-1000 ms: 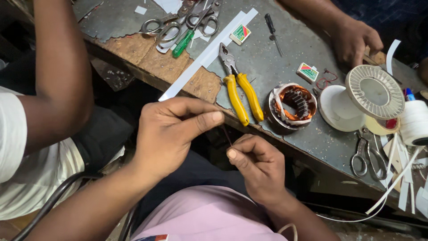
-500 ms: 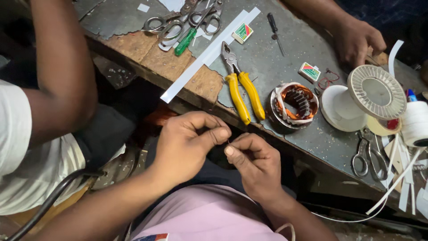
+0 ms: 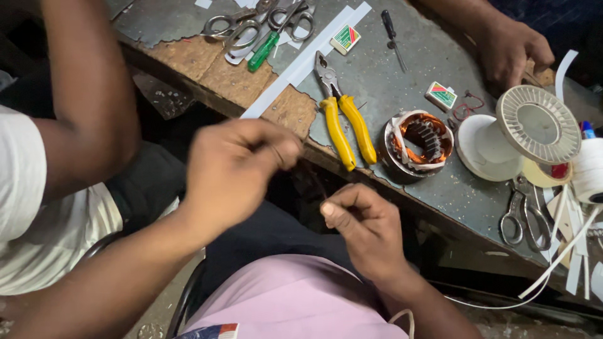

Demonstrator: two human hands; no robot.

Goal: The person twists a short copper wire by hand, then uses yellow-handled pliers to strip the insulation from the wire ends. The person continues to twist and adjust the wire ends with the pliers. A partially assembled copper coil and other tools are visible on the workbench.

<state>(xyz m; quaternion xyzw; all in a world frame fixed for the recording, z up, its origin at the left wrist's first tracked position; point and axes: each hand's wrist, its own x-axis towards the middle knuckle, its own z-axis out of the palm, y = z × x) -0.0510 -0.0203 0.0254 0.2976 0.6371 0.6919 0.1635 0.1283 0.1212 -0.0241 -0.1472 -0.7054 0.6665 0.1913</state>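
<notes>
My left hand (image 3: 235,169) is in front of my lap, its thumb and fingers pinched on one end of a thin dark wire. My right hand (image 3: 367,226) sits lower and to the right, pinching the wire's other end. The wire itself is barely visible between them. Both hands hover just off the near edge of the workbench (image 3: 402,75). On the bench close by lie yellow-handled pliers (image 3: 345,122) and a motor stator with copper windings (image 3: 418,141).
A white plastic spool (image 3: 524,135), scissors (image 3: 524,216), two small boxes (image 3: 441,95), a screwdriver (image 3: 392,31), a green-handled tool (image 3: 264,50), more scissors (image 3: 242,28) and white strips lie on the bench. Another person's arm (image 3: 88,94) is at left, another hand (image 3: 512,47) at top right.
My two hands, which were pinched close together, have drawn apart: the left rose up and left, the right stayed low. The view has shifted slightly.
</notes>
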